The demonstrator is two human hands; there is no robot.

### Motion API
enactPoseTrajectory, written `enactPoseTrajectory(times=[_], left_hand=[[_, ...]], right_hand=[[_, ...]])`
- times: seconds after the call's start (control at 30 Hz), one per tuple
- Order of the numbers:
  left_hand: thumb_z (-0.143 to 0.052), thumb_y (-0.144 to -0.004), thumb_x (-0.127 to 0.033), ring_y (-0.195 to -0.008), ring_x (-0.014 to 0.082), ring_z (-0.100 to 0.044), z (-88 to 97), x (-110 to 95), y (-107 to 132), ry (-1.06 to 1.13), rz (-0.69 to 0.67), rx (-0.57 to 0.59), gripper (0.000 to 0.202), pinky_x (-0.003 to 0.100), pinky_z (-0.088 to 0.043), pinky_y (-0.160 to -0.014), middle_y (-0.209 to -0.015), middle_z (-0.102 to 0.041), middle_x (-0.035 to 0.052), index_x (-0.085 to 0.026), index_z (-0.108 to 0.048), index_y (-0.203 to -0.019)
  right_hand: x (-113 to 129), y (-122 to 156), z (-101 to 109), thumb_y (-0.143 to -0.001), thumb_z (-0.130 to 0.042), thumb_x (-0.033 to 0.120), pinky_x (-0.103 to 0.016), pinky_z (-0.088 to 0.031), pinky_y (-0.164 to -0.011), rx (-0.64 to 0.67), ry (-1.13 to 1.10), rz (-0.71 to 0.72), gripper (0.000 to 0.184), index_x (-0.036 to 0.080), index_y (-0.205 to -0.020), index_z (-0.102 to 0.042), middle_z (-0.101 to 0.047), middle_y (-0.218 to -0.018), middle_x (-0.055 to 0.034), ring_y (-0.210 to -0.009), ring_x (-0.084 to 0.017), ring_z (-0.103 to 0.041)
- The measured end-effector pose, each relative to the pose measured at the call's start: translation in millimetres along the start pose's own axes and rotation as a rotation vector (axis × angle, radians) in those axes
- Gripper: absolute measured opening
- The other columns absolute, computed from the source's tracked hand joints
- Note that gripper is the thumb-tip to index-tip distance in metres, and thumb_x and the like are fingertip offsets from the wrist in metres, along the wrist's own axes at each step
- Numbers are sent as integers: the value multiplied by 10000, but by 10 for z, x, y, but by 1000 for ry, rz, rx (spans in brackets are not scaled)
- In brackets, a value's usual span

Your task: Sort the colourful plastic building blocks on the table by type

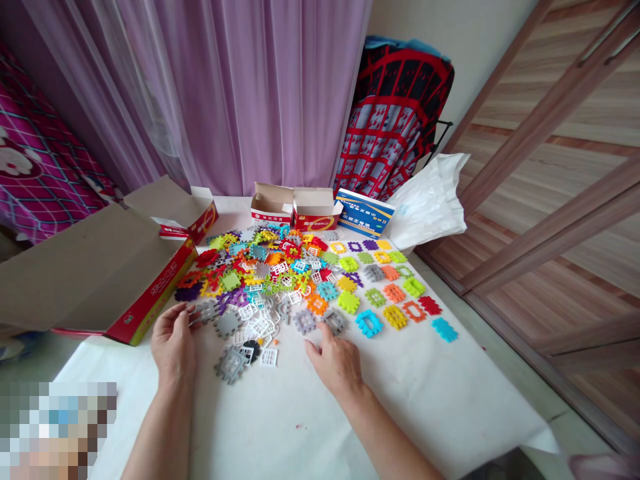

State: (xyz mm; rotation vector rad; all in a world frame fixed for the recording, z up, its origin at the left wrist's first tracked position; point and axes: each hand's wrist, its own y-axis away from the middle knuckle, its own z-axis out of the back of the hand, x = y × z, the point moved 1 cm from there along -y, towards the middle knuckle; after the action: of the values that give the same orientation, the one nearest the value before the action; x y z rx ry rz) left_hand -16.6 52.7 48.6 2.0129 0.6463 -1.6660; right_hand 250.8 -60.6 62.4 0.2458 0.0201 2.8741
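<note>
Across the white-sheeted bench, multicoloured interlocking plastic waffle tiles are spread flat, so that each lies within reach. The left hand and right hand are held open beside grey plastic tiles, the fingers spread and empty.

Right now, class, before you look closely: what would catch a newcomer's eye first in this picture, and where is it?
The heap of multicoloured plastic interlocking tiles stands out first, in the middle of the white-covered table, with a neater spread of them to its right. The person's left hand and right hand lie at its near edge. Behind it, opened cardboard boxes stand before a purple curtain.
</note>
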Motion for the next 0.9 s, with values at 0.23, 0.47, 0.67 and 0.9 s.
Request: enactPoseTrajectory(times=[0.23,0.47,0.67,0.9], left_hand=[[-638,-653,-356,-702,122,-622,-1,15,4,-33,-23,6,293,235,-508,-588,-873,-670,12,-191,-611,-893],[-652,-675,-365,-715,129,-627,22,72,-27,-22,-35,17,304,244,-506,-601,-872,-669,13,-187,-615,-918],[-610,-722,-431,-732,143,-643,36,189,-85,-122,-112,70,342,278,-532,-640,-915,-674,39,-187,-600,-962],[-489,-787,-434,-911,208,-665,257,261,-131,-366,-258,35,354,374,-544,-826,-1015,-683,89,-190,-585,-1024]], right_hand=[[-19,3,-41,-960,-457,260,-227,-345,-565,15,26,105,278,259,-1124,-681,-768,-801,-40,-716,-167,-715],[-4,-46,-103,-941,-483,258,-245,-328,-542,-49,7,132,277,260,-1118,-696,-762,-756,-40,-669,-181,-707],[-51,-48,-200,-912,-485,185,-229,-333,-546,-149,-70,267,283,264,-1032,-729,-770,-775,-27,-660,-155,-700],[-185,-65,-392,-917,-466,242,-225,-366,-548,-338,-226,340,290,253,-954,-753,-769,-741,-29,-588,-153,-687]])
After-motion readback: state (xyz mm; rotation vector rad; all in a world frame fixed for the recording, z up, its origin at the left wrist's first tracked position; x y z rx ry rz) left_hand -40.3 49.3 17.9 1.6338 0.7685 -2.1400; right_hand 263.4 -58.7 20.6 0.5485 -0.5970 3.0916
